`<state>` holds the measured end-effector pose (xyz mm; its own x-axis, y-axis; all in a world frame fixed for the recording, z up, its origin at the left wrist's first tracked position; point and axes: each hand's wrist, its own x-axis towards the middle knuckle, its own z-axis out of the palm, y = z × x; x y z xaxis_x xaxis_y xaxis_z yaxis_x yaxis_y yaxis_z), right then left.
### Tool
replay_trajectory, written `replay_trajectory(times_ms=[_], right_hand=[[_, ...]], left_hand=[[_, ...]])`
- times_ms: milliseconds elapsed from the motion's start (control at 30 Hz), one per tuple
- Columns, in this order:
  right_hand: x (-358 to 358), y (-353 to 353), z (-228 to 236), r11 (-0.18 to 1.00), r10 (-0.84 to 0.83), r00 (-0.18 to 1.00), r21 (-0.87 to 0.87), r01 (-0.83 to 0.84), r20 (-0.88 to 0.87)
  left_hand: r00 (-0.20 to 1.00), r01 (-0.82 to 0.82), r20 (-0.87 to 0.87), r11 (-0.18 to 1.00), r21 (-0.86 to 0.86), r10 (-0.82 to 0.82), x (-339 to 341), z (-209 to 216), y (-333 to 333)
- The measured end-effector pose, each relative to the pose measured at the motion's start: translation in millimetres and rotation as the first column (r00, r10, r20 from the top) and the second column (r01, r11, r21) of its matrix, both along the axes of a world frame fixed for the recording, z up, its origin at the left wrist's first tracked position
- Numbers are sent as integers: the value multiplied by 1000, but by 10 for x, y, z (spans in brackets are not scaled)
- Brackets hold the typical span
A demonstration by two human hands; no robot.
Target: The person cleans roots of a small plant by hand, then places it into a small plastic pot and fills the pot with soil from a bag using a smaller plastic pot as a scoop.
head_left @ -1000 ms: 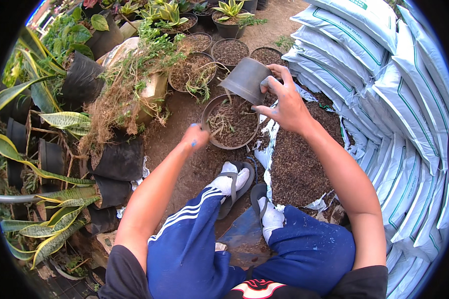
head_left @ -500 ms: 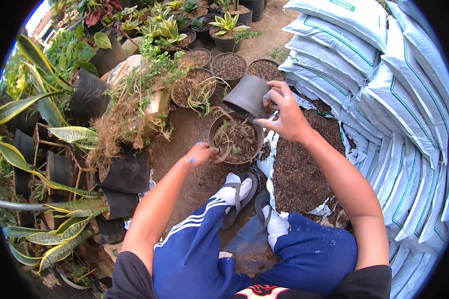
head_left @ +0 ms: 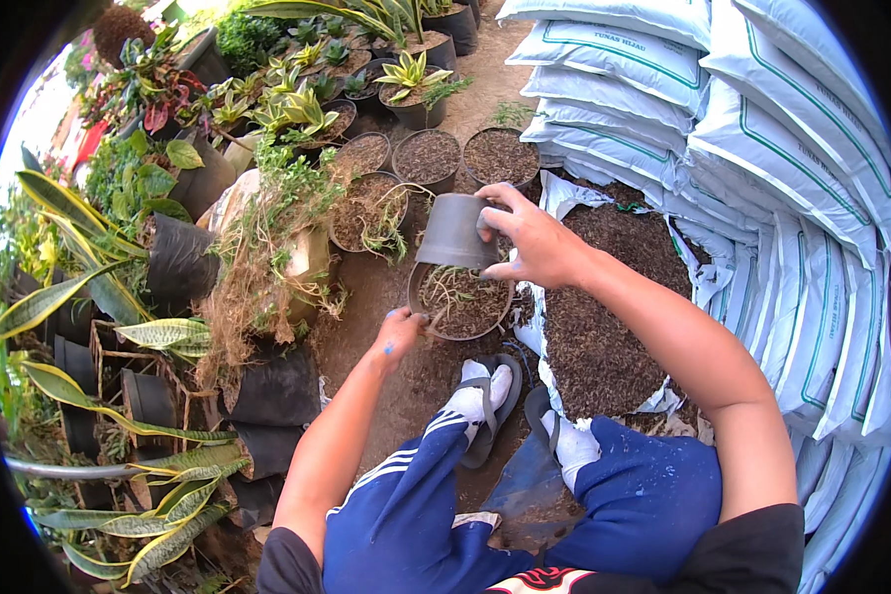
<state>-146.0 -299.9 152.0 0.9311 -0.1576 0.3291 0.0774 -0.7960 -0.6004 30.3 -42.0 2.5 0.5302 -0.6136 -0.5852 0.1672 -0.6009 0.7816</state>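
Observation:
My right hand (head_left: 533,238) grips a small grey plastic pot (head_left: 450,230), thumb and fingers on its right side. It hangs upside down, mouth downward, above a wider round pot (head_left: 477,331) on the ground. Soil and pale, tangled plant stems (head_left: 450,287) lie in that lower pot, partly hidden behind the grey one. My left hand (head_left: 399,335) is closed at the lower pot's left rim, thumb and fingers pinching there. Blue stains mark the skin near its wrist.
Dark soil (head_left: 604,342) fills a torn-open white bag right of the pot. Stacked white sacks (head_left: 792,247) wall the right side. Uprooted plants with roots (head_left: 257,247) and potted snake plants (head_left: 183,337) crowd the left. Soil-filled pots (head_left: 427,158) stand beyond.
The grey pot has turned from tilted to nearly upside down and sits lower over the wider pot. My left hand stays at the rim. The whole view has shifted slightly.

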Motion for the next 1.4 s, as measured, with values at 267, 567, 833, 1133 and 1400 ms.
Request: replay_trajectory(times_ms=[267,567,833,1133,1400], right_hand=[[-25,-13,-18,991,25,999,-129,-21,26],[29,122,125,996,-69,998,-63,69,2],[-102,-151,122,898,-374,927,252,360,8],[-265,-422,74,834,-456,888,376,404,57],[-615,-663,54,777,-601,784,345,527,155]], left_hand=[[991,-128,20,991,-46,129,-59,36,-80],[961,-158,-193,967,201,197,-62,-315,-66],[978,-200,-60,980,2,199,-89,-35,-257],[962,-258,-111,963,-76,249,-193,-220,-833],[899,-438,-73,888,-139,432,-282,-548,-1194]])
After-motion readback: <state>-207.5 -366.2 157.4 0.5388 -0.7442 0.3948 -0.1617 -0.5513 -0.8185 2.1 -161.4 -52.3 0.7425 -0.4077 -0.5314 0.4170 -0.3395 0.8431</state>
